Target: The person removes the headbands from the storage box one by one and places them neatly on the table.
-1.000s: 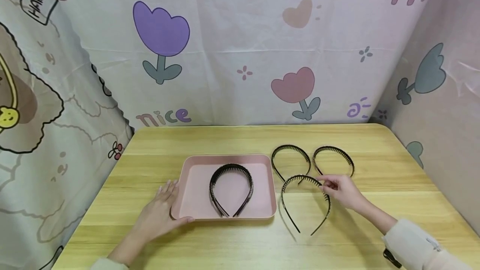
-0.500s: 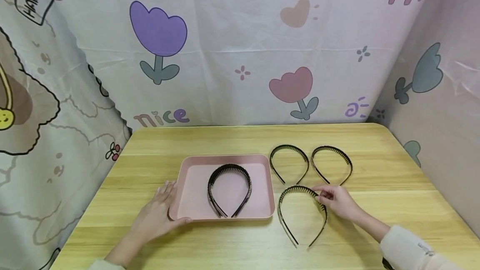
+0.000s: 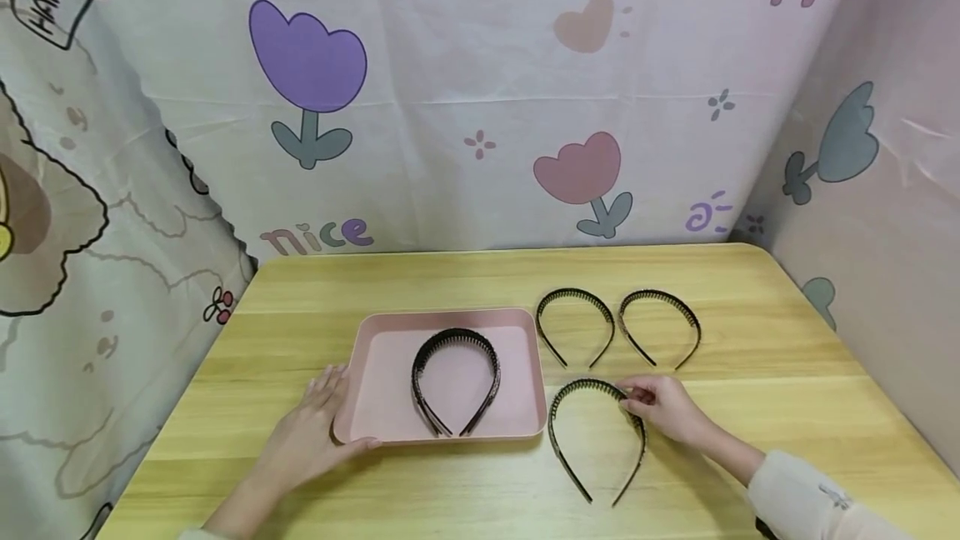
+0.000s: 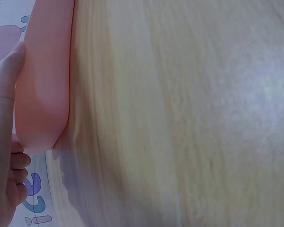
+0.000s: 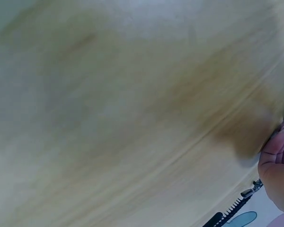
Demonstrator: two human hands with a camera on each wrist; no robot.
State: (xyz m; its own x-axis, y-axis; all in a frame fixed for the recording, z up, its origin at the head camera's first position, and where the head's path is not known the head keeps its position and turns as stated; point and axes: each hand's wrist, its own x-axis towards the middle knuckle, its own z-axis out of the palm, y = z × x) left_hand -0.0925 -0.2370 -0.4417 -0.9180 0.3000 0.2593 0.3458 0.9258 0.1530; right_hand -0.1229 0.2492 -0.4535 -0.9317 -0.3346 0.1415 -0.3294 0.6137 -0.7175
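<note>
In the head view, my left hand rests against the left front corner of a pink tray, its fingers along the side and its thumb on the front wall. The left wrist view has the thumb against the tray's wall. Black toothed headbands lie together inside the tray; how many is hard to tell. Right of the tray, my right hand pinches the upper right side of another headband, its ends towards me. At the right wrist view's edge, the fingers hold it, mostly out of frame.
Two more black headbands, one on the left and one on the right, lie on the wooden table behind the right hand. A patterned cloth hangs behind the table and on both sides.
My right hand has brought the headband nearer to me and slightly left, away from the two behind it. The left hand stays at the tray; the view has shifted slightly.
</note>
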